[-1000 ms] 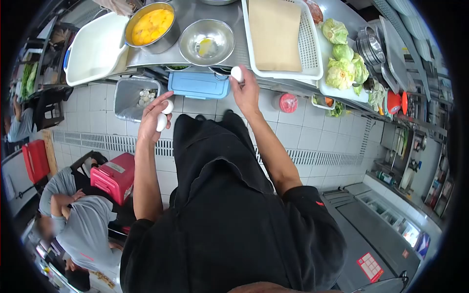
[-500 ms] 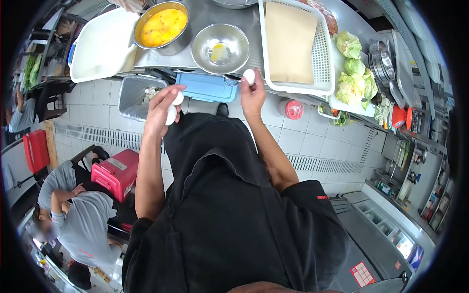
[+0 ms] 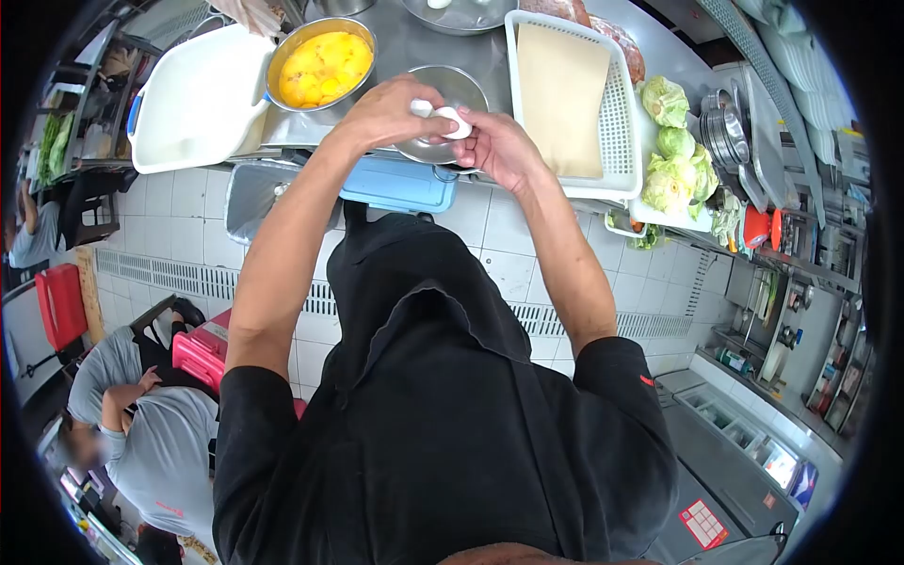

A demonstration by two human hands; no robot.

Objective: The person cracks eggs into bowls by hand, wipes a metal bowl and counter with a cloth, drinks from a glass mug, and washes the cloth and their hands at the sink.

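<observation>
At the steel desk (image 3: 395, 45), I saw the person's left grip (image 3: 388, 109) curled around a white egg (image 3: 421, 108) and the right grip (image 3: 502, 147) pinching a second egg (image 3: 455, 122) above the metal bowl (image 3: 460, 85).

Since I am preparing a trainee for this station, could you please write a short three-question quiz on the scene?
1. True or false: a white egg is between the left hand and the right hand, over the nearer steel bowl.
2. What is in the steel pot?
3. From the person's viewpoint, where is the white perforated basket? A) left of the pot; B) right of that bowl; C) between pot and bowl.

Key: 1. True. 2. Yellow egg yolks. 3. B.
</observation>
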